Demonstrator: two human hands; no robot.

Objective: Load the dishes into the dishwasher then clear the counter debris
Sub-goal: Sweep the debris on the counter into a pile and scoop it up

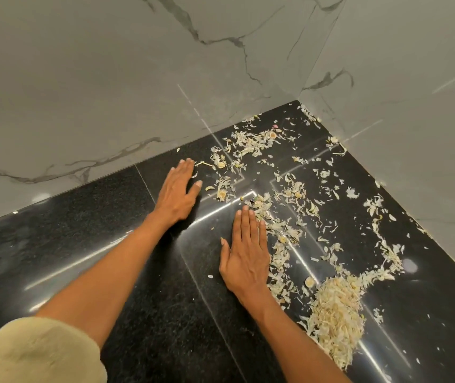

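Pale vegetable peels and scraps [251, 145] lie scattered over the black polished counter [126, 272], reaching into the back corner. A thick heap of the scraps [336, 316] sits at the lower right. My left hand [178, 189] lies flat on the counter with straight fingers, just left of the scattered peels. My right hand [245, 252] also lies flat, fingers straight, its right edge touching a trail of peels [281, 244]. Neither hand holds anything. No dishes or dishwasher are in view.
Grey marble-veined walls [110, 78] close the counter at the back and on the right, meeting in a corner [299, 99]. The counter's left and near parts carry almost no scraps. A pale sleeve [35, 352] shows at the lower left.
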